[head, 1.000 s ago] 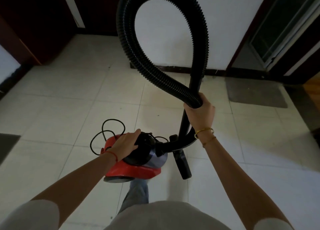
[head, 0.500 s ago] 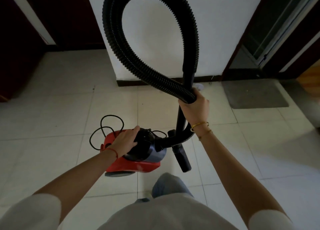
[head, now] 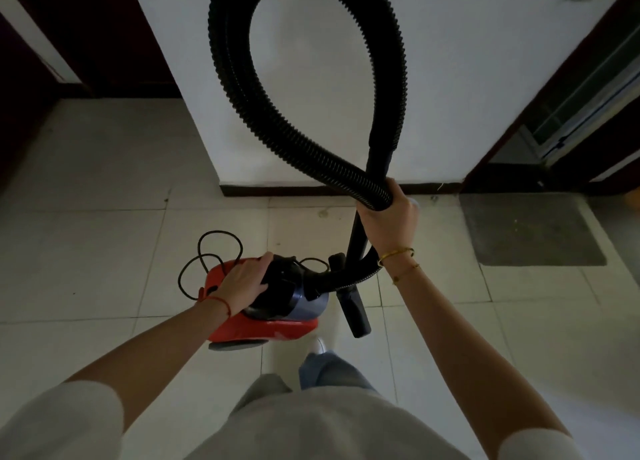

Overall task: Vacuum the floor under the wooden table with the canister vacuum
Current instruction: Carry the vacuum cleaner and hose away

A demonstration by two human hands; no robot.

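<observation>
A red and black canister vacuum (head: 277, 321) hangs just above the tiled floor in front of me. My left hand (head: 244, 283) grips its black top handle. A ribbed black hose (head: 242, 89) loops high from the canister front and comes back down to my right hand (head: 388, 217). That hand grips the hose together with the rigid black wand (head: 356, 241). The wand's nozzle end (head: 356, 316) points down beside the canister. A black power cord (head: 207, 258) dangles in loops off the canister's left side. No wooden table is in view.
A white wall corner (head: 311, 96) with a dark baseboard stands straight ahead. A grey doormat (head: 530, 231) lies at the right before a dark-framed doorway (head: 588, 113). Dark wooden doors (head: 86, 33) are at the left. My leg and shoe (head: 320, 355) show below the canister.
The view has advanced toward the white wall corner, which now sits nearer and more central. Both hands keep the same holds on the canister and the hose.
</observation>
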